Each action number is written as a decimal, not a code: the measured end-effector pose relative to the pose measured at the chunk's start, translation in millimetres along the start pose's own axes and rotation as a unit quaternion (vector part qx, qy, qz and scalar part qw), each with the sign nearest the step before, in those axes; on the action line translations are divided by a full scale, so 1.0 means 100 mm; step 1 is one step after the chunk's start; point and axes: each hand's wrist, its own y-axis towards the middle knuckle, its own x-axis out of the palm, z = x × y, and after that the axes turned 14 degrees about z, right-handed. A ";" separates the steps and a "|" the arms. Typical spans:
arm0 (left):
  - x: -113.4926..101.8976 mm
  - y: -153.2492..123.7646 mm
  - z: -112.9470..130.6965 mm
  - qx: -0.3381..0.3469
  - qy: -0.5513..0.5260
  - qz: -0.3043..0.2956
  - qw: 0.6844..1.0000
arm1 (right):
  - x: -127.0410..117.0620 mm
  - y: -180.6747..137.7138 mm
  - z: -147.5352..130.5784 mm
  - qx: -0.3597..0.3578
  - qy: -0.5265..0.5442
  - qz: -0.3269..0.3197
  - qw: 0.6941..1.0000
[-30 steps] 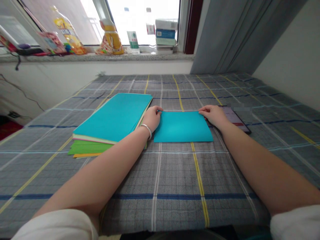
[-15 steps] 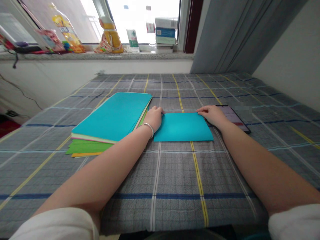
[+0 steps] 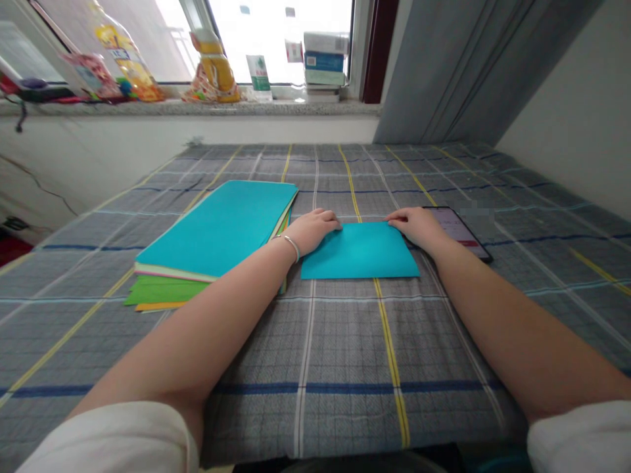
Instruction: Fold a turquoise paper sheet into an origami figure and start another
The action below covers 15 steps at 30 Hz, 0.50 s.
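A rectangular sheet of bright blue paper (image 3: 365,253) lies on the checked cloth in front of me. Over its far left corner rests my left hand (image 3: 315,231), with a bracelet at the wrist and its fingers stretched flat along the far edge. At the far right corner, my right hand (image 3: 417,225) pinches the paper between thumb and fingertips. Whether the sheet is folded double cannot be told. Left of it sits a stack of coloured paper (image 3: 219,226), blue on top, with green and orange sheets jutting out at the near end; my left forearm covers its near right corner.
A phone (image 3: 458,230) with a lit screen lies just beyond my right wrist. On the windowsill (image 3: 276,108) stand a juice bottle (image 3: 123,52), a yellow container (image 3: 217,69), a white-and-green tube (image 3: 259,73) and stacked boxes (image 3: 324,62). A grey curtain (image 3: 444,66) hangs at the right.
My left hand has slid to the right along the paper's far edge and its fingers have straightened out. My right hand stays at the far right corner. The view has shifted slightly.
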 end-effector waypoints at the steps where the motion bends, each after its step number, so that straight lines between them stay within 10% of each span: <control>1: 0.01 0.00 -0.02 0.005 -0.004 -0.001 1.000 | 0.00 0.00 0.00 0.000 0.002 0.000 1.000; 15: -0.09 -0.19 0.17 -0.013 0.011 -0.058 0.998 | -0.01 0.01 0.00 -0.024 -0.018 0.003 1.000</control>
